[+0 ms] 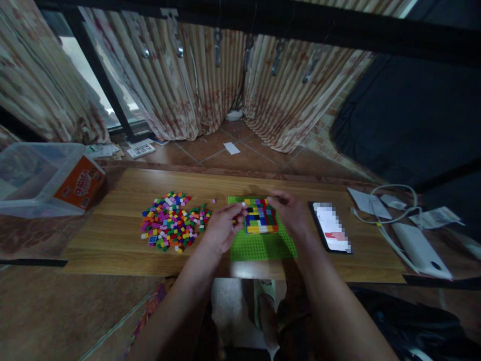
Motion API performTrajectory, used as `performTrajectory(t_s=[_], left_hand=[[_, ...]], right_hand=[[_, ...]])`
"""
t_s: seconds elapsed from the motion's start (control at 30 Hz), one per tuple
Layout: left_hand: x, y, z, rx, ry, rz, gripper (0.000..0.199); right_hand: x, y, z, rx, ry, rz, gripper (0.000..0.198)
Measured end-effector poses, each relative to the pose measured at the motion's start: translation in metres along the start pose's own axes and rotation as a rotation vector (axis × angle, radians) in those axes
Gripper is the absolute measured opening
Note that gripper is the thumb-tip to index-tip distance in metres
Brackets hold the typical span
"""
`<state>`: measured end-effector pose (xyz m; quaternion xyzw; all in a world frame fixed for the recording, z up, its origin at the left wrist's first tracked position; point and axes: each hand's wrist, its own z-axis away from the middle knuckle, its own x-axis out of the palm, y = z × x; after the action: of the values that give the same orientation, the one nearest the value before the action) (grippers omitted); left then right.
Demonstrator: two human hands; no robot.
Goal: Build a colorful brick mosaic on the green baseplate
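Observation:
My left hand [223, 225] is closed in a pinch on a small white brick [244, 205], just over the left edge of a brick build [259, 216]. The build is a low block of many-coloured toy bricks, and it sits on the far part of a green studded baseplate [259, 249]. At the build's far right corner is my right hand [289, 210]; its thumb and forefinger are apart, with no brick visible between them. Whether its thumb touches the build, I cannot tell. Left of my left hand lies a pile of loose coloured bricks [169, 220].
A single pink brick [214, 200] lies apart from the pile on the wooden table [112, 220]. To the right are a phone [330, 228], a white power bank [423, 250] and a looped white cable [394, 235]. A clear plastic bin [41, 175] stands at the left.

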<state>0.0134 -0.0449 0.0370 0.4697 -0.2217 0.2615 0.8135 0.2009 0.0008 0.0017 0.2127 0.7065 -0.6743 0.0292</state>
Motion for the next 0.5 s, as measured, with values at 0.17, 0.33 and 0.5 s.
performTrajectory(t_s=[0.17,0.33,0.5], left_hand=[[-0.001,-0.004,-0.003,0.005,-0.059,-0.011,0.015],[0.0,-0.007,-0.004,-0.006,-0.109,-0.029,0.018],[0.002,-0.008,-0.003,-0.017,-0.154,-0.055,0.017]], right_hand=[[-0.009,-0.023,0.01,-0.151,-0.054,-0.091,0.023],[0.0,-0.035,0.025,-0.345,-0.365,0.022,0.018],[0.007,-0.035,0.028,-0.36,-0.382,0.02,0.017]])
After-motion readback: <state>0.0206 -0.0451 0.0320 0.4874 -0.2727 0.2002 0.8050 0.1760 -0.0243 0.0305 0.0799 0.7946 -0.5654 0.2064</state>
